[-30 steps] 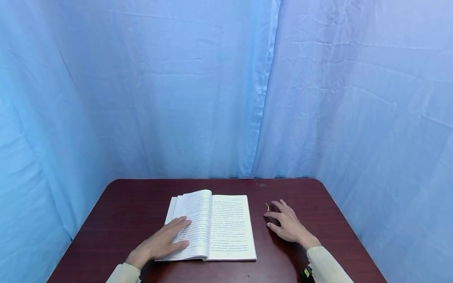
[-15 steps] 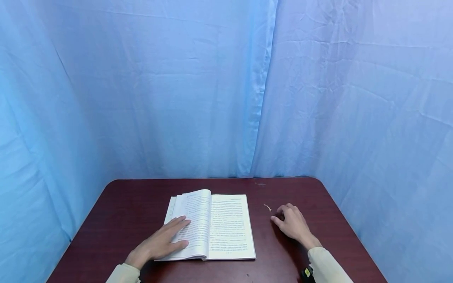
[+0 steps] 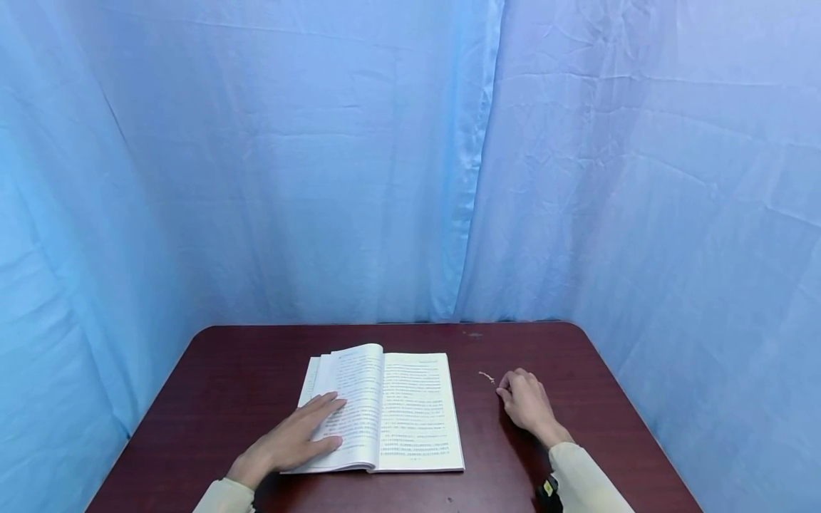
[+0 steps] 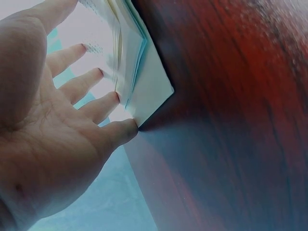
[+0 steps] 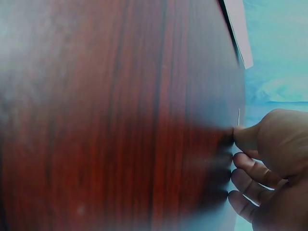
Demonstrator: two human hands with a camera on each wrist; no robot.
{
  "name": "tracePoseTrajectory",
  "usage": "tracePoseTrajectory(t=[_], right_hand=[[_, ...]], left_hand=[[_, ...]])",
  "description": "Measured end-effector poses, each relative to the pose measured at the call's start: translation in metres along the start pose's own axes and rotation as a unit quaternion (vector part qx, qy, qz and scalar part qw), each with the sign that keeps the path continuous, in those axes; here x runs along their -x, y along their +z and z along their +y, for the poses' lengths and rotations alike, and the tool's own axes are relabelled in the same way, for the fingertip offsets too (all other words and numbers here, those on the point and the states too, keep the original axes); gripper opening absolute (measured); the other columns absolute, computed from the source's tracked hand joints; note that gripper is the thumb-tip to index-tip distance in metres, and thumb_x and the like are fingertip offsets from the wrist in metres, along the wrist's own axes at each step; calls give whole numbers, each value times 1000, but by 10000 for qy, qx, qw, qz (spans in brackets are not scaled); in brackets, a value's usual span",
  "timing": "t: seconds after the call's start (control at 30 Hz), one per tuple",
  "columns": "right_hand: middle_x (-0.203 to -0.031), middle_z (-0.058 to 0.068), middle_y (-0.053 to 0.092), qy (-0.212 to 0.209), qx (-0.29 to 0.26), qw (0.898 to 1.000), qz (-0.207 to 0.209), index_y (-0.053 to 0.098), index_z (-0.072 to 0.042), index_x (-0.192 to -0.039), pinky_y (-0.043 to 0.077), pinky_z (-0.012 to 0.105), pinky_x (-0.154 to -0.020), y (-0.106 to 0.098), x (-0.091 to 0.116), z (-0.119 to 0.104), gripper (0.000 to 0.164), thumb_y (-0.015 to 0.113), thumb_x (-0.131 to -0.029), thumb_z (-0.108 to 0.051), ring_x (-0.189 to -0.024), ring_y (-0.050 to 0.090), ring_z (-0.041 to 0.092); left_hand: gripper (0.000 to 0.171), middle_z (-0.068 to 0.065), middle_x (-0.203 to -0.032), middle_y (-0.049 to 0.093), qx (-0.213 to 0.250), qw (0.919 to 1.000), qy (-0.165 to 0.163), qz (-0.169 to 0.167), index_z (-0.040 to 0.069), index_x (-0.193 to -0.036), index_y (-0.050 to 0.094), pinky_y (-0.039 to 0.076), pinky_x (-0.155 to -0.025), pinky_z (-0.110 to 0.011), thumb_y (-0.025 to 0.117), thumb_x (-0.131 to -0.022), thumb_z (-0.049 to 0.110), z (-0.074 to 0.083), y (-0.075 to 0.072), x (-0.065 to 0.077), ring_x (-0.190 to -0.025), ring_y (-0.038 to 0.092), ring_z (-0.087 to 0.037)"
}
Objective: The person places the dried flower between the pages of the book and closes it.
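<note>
An open book lies on the table, its left pages bulging up toward the spine. My left hand rests flat across the left page with fingers spread; in the left wrist view its fingertips reach the book's corner. Right of the book lies a small, thin, pale-gold strand. My right hand is beside it with curled fingers, thumb and index close together right at the strand's near end. The right wrist view shows the fingertips low against the table; I cannot tell whether they pinch the strand.
The dark red wooden table has rounded far corners. Blue curtains hang behind it and on both sides. A black device with a yellow patch sits at my right wrist.
My right hand has drawn its spread fingers in to a curl, beside the thin strand. The strand has turned and shifted slightly right. My left hand and the book stay put.
</note>
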State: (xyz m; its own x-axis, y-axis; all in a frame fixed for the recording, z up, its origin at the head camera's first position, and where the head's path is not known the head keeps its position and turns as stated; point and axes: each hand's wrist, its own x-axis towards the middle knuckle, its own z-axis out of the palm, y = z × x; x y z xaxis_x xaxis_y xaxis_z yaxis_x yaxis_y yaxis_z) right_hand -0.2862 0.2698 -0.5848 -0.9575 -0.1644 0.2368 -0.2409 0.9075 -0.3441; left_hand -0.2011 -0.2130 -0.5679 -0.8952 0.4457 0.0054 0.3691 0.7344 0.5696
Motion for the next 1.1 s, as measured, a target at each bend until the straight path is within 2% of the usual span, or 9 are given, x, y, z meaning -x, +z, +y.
tracePoseTrajectory(t=[0.2, 0.47, 0.63, 0.77, 0.9, 1.1], right_hand=[[-92, 8, 72, -98, 319, 9994, -68, 75, -7, -90, 63, 55, -85, 3, -4, 4, 16, 75, -105, -5, -89, 72, 30], [-90, 12, 70, -288, 847, 9959, -120, 72, -3, -91, 61, 60, -89, 7, -7, 3, 9, 70, -98, 3, -88, 68, 37], [-88, 11, 67, -325, 899, 9954, -72, 70, -4, -90, 59, 59, -84, 10, -5, 5, 10, 68, -98, 2, -84, 66, 36], [-88, 10, 68, -295, 725, 9969, 21, 69, -5, -90, 59, 59, -84, 11, -4, 4, 11, 67, -100, 2, -86, 67, 35], [-94, 11, 71, -307, 435, 9986, 8, 71, -3, -94, 59, 60, -91, 8, -7, -10, 10, 67, -101, 2, -93, 68, 36], [-95, 9, 71, -558, 328, 9979, -59, 71, -6, -94, 59, 57, -91, 8, -7, -54, 10, 72, -100, 2, -94, 67, 32]], left_hand=[[72, -23, -176, 49, 95, 9999, -84, -72, 9, -167, 54, 40, -128, -77, 74, -109, 46, 0, 1, 0, -165, 43, -52], [72, -26, -176, 48, 147, 9999, 32, -8, 6, -167, 54, 39, -128, -79, 72, -110, 46, 0, 0, 1, -164, 43, -55], [71, -28, -175, 48, 155, 9998, 111, 35, 5, -166, 55, 39, -127, -79, 71, -110, 46, -1, 0, 2, -164, 43, -56], [71, -26, -175, 48, 71, 9999, 114, 17, 7, -167, 55, 41, -126, -78, 71, -110, 47, -1, 1, 1, -163, 44, -55], [71, -25, -175, 49, 9, 9999, 112, 43, 7, -166, 55, 42, -126, -77, 71, -110, 47, -1, 0, 2, -163, 45, -55], [70, -26, -174, 51, 2, 9998, 156, 93, 7, -165, 56, 43, -125, -77, 73, -109, 45, 2, 0, 3, -161, 46, -56]])
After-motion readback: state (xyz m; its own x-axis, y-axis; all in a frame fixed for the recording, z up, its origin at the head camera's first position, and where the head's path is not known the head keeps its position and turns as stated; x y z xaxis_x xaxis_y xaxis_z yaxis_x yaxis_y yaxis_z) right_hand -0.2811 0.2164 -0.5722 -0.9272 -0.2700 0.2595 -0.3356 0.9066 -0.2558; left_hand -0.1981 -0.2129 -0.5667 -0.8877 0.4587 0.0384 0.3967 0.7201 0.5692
